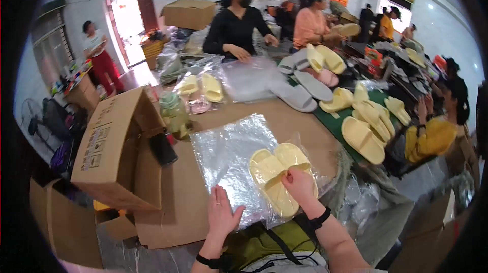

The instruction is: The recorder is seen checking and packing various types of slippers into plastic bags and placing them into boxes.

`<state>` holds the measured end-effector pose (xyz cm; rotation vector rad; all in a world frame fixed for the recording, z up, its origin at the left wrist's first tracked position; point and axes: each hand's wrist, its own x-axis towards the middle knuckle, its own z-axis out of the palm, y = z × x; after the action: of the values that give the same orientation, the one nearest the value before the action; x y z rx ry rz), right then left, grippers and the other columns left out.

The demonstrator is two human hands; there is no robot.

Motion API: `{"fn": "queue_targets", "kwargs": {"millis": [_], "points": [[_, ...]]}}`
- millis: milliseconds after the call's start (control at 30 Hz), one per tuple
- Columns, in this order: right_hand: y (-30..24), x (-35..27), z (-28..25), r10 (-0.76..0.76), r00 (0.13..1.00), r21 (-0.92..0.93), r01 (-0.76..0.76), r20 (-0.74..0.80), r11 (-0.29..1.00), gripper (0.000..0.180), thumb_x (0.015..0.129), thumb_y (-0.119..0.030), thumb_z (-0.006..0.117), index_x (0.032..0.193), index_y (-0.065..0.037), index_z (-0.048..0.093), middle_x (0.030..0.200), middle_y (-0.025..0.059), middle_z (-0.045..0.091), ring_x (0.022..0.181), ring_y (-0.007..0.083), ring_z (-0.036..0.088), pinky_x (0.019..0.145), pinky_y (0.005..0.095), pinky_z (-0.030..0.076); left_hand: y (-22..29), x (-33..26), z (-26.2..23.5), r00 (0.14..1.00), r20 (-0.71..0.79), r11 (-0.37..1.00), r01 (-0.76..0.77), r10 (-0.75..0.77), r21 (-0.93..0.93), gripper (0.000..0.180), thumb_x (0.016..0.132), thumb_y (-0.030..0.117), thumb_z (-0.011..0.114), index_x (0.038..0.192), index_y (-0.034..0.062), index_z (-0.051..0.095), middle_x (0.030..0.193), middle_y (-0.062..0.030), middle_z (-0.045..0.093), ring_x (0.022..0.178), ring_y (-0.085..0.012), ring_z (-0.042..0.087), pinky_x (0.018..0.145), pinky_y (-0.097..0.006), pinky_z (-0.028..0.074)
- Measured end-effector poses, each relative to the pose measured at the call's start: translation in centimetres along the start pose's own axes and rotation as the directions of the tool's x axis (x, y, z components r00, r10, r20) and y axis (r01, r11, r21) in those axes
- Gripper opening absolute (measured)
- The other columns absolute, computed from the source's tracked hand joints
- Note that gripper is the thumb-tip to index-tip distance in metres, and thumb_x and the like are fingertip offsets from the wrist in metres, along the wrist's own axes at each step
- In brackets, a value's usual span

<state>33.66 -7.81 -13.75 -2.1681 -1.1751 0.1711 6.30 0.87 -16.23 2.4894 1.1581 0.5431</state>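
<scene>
Pinching with the right hand, apparently on the clear bag; honestly can't tell if also on the pale yellow slippers inside. Best to go easy to avoid tearing it. Angled in from lower right, knuckles up. Holding the left hand open, palm down, near edge of the silvery plastic sheets, just left of the slippers, above brown cardboard.

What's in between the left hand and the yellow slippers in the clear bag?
Part of the shiny plastic lies between the left hand and the bagged yellow slippers; the head view shows it.
</scene>
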Motion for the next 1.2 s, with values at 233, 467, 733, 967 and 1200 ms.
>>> {"fn": "queue_targets", "kwargs": {"millis": [233, 467, 733, 967, 1200], "points": [[5.5, -6.5, -5.6, 0.125, 0.928, 0.224, -0.046, -0.351, 0.973, 0.014, 0.083, -0.017, 0.071, 0.089, -0.005, 0.066, 0.071, 0.0101, 0.065, 0.065, 0.0262, 0.065, 0.059, 0.0369, 0.051, 0.5, -0.5, -1.2, 0.995, 0.014, 0.995, 0.095, -0.096, 0.007, 0.099, 0.083, 0.039, 0.071, 0.152, -0.0094, 0.018, 0.156, -0.0305, 0.026, 0.144, -0.0458, 0.025, 0.118, -0.051, 0.024], [19.2, -12.6, -15.3, 0.345, 0.483, 0.075, -0.495, -0.805, 0.866, 0.017, 0.085, -0.017, 0.069, 0.084, -0.002, 0.060, 0.068, 0.0117, 0.060, 0.062, 0.0272, 0.060, 0.060, 0.0392, 0.047, -0.1, -0.6, -0.3, 0.999, 0.024, 0.999, 0.032, -0.033, 0.038, 0.102, 0.083, 0.037, 0.071, 0.154, -0.0076, 0.013, 0.158, -0.0284, 0.024, 0.146, -0.0436, 0.022, 0.119, -0.050, 0.023], [28.7, -16.7, -7.8, 0.483, 0.719, -0.231, -0.648, -0.500, 0.726, 0.027, 0.081, -0.030, 0.069, 0.086, -0.005, 0.063, 0.079, 0.0191, 0.067, 0.076, 0.0396, 0.065, 0.070, 0.0512, 0.051, 0.5, -0.7, -1.0, 0.997, 0.054, 0.997, 0.059, -0.061, 0.043, 0.101, 0.083, 0.035, 0.072, 0.155, -0.0058, 0.013, 0.159, -0.0261, 0.023, 0.147, -0.0420, 0.021, 0.119, -0.050, 0.022], [31.9, -6.7, -7.1, 0.588, 0.776, -0.424, -0.624, -0.231, 0.657, 0.029, 0.086, -0.031, 0.064, 0.096, -0.004, 0.064, 0.086, 0.0194, 0.070, 0.083, 0.0396, 0.068, 0.075, 0.0509, 0.054, 0.7, -0.3, -0.7, 0.997, 0.054, 0.995, 0.049, -0.054, 0.086, 0.100, 0.081, 0.032, 0.072, 0.154, -0.0061, 0.016, 0.157, -0.0280, 0.025, 0.146, -0.0435, 0.023, 0.119, -0.051, 0.021], [37.9, -0.6, -7.6, 0.717, 0.679, -0.328, -0.721, -0.158, 0.610, 0.035, 0.089, -0.029, 0.063, 0.112, -0.003, 0.068, 0.104, 0.0210, 0.071, 0.093, 0.0383, 0.068, 0.079, 0.0486, 0.055, 1.3, -0.6, -1.5, 0.996, 0.068, 0.986, 0.053, -0.065, 0.160, 0.098, 0.084, 0.031, 0.071, 0.155, -0.0039, 0.015, 0.159, -0.0276, 0.023, 0.147, -0.0430, 0.021, 0.119, -0.050, 0.021]]}}
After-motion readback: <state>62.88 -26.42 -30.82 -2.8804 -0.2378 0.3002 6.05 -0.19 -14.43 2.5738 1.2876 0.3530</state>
